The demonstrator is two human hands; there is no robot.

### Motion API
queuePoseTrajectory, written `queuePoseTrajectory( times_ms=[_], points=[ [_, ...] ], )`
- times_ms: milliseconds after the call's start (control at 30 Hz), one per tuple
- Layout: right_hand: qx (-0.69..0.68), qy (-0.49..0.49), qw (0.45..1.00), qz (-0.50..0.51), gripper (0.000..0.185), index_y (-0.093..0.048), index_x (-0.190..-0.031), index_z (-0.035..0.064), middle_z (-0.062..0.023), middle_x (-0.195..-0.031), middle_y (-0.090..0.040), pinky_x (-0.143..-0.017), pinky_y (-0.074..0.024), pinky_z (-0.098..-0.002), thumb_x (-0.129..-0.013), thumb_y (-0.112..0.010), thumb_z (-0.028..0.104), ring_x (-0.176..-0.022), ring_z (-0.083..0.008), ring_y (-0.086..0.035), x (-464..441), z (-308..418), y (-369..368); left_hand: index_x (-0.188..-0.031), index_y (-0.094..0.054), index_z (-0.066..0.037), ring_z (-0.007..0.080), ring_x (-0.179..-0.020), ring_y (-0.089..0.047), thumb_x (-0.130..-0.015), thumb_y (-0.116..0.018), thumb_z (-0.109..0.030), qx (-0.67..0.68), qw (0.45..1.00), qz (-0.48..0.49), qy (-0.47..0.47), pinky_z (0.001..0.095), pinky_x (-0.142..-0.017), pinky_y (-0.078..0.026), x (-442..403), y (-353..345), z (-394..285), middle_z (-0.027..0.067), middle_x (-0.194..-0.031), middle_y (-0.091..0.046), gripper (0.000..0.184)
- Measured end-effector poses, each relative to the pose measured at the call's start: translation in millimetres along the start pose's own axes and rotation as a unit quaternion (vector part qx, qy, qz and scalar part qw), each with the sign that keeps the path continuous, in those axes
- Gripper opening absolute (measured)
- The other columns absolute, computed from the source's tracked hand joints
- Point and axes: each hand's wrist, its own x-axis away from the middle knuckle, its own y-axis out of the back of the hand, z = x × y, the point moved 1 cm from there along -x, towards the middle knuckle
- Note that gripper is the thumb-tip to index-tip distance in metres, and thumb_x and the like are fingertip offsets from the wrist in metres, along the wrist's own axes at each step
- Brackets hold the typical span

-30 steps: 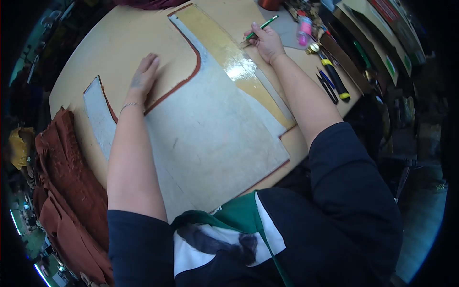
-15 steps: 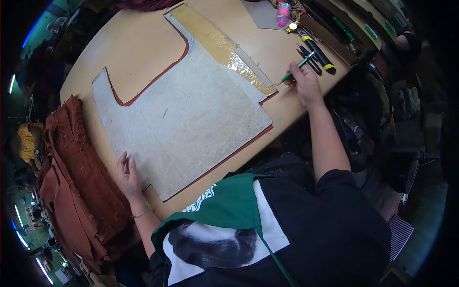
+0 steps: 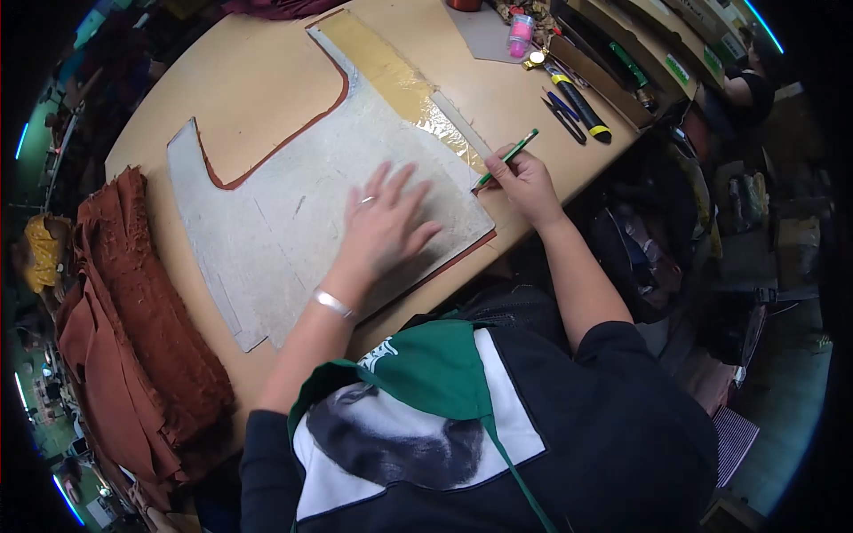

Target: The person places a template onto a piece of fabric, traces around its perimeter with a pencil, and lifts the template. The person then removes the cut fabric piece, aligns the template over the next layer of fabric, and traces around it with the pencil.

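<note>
Large pale sheet [image 3: 275, 244] flat on the counter [image 3: 267, 89], its straight side roughly along the near edge, its concave cut-out toward the far edge; a reddish-brown layer [image 3: 475, 244] shows beneath as a thin border. Right hand [image 3: 530, 188]: grip clamped on a green pen [image 3: 511, 155], held low at the near edge, just off the sheet's right-hand side. The key relation is here: the sheet lies to the left of this grip, and the pen's long axis slants down and inward, tip at or just beside the sheet's border; from where I stand, contact cannot be told. Left hand [image 3: 389, 218]: fingers apart, holding nothing, palm down over the sheet and blurred, so whether it presses is unclear. The right hand is the nearer to that border. A glossy yellow strip [image 3: 369, 53] runs along the sheet toward the far edge. Reddish-brown material [image 3: 169, 320] is heaped at the counter's left edge; dark snips [image 3: 564, 121] and a black-and-yellow tool [image 3: 582, 111] lie near its right end
</note>
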Motion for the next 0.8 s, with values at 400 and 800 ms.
queuePoseTrajectory(
  times_ms=[400,800],
  points=[
    [0.226,0.109,0.967,-0.032,0.013,-0.056,-0.077,0.0011,-0.0081,-0.067,-0.055,-0.057,-0.0432,-0.0257,-0.079,-0.06,0.013,-0.061,-0.0127,-0.054,-7,11,26,-0.129,-0.033,-0.025,0.0317,-0.128,-0.016,-0.068,-0.052,-0.059,-0.012,0.996,0.086,-0.006,0.0642,-0.093,-0.016,-44,-30,-21,0.0047,-0.138,-0.023,0.072],
    [0.305,0.134,0.94,-0.073,0.02,-0.055,-0.074,0.0013,-0.0096,-0.06,-0.053,-0.052,-0.0409,-0.0284,-0.08,-0.058,0.02,-0.054,-0.0168,-0.051,-12,41,40,-0.125,-0.04,-0.017,0.0316,-0.126,-0.022,-0.07,-0.055,-0.051,0.014,0.998,0.057,-0.013,0.0585,-0.095,-0.018,-42,-27,-21,0.0066,-0.134,-0.029,0.066]
  ],
)
